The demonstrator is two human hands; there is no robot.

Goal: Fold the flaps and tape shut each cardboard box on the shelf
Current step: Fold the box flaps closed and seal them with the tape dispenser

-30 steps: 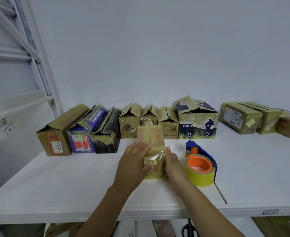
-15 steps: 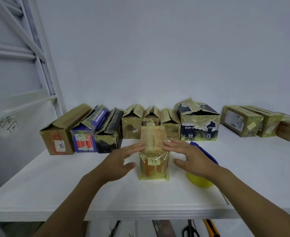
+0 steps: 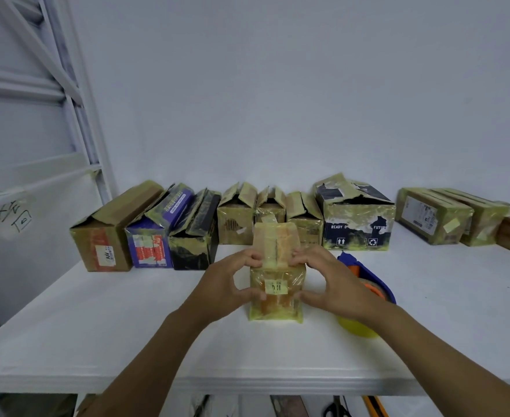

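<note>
A small tape-covered cardboard box (image 3: 276, 305) stands in the middle of the white shelf (image 3: 127, 341), its top flaps folded down. My left hand (image 3: 229, 284) grips its left side, fingers curled on the top edge and thumb on the front. My right hand (image 3: 329, 281) grips the right side the same way. A tape dispenser (image 3: 368, 296) with a blue handle and a yellow tape roll lies just right of the box, partly hidden by my right wrist.
Several boxes with raised flaps stand in a row at the back (image 3: 235, 218), among them a dark printed one (image 3: 356, 224). Taped boxes (image 3: 434, 216) lie at the back right. A white rack frame (image 3: 76, 115) rises on the left. Scissors (image 3: 336, 409) lie below the shelf.
My hands lifted off the box and spread apart half a second ago. Now both have closed in again and grip its sides near the top.
</note>
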